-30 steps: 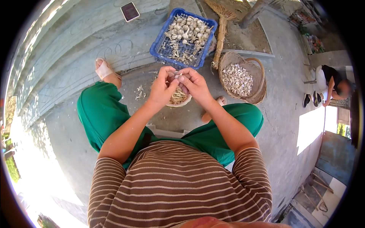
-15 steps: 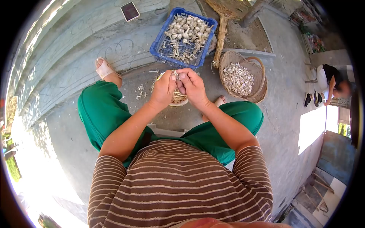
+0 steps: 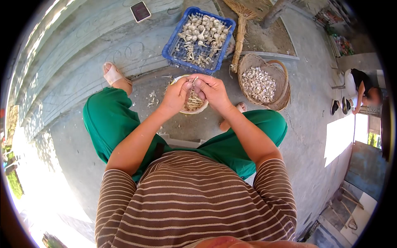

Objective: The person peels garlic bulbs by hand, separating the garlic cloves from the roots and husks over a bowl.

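Observation:
My left hand (image 3: 176,95) and my right hand (image 3: 212,91) meet in front of me, both closed, with thumbs and fingertips pinching a small piece of garlic (image 3: 194,81). Fingers cover most of it; a thin pale bit shows between the thumbs. Right below them stands a round pale container (image 3: 201,110) holding dry garlic stalks (image 3: 192,103), partly hidden by my hands. Beyond it, a blue plastic crate (image 3: 167,51) holds whole garlic bulbs (image 3: 201,31) and loose scraps. To the right, a wicker basket (image 3: 283,84) contains many separated garlic cloves (image 3: 258,84).
A straw broom (image 3: 240,37) lies between crate and basket. On the step at upper left rests a phone or tablet (image 3: 140,11). Garlic skins (image 3: 152,99) litter the concrete near my sandalled foot (image 3: 118,77). Another person (image 3: 360,89) bends over at far right.
My hands have drawn slightly apart at the fingertips, and the rounded grey-white garlic seen between them before now shows only as a thin pale bit. More of the stalk container is visible.

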`<act>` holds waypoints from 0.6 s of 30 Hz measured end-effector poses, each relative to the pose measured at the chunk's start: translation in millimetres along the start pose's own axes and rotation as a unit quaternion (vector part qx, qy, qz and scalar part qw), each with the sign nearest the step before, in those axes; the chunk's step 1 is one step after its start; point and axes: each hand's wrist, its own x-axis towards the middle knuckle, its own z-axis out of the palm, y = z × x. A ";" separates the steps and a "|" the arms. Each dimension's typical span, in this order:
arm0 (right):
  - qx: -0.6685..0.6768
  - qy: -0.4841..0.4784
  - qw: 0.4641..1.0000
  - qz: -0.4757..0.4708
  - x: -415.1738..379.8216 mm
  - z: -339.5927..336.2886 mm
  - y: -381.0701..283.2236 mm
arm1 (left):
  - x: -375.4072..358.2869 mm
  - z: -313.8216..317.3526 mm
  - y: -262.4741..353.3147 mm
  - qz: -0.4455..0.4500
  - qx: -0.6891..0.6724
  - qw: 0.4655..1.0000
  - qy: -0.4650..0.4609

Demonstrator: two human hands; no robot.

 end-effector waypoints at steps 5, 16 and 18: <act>0.089 -0.024 0.995 0.047 -0.4 -4.8 -1.7 | 1.3 -5.4 0.9 -0.089 -0.189 0.976 -0.064; 0.058 -0.078 0.994 0.043 1.0 -9.9 -8.2 | 3.6 -10.3 0.0 -0.156 -0.260 0.945 -0.124; 0.100 -0.076 0.990 0.068 0.1 -9.9 -3.6 | 2.5 -7.0 0.2 -0.123 -0.169 0.974 -0.093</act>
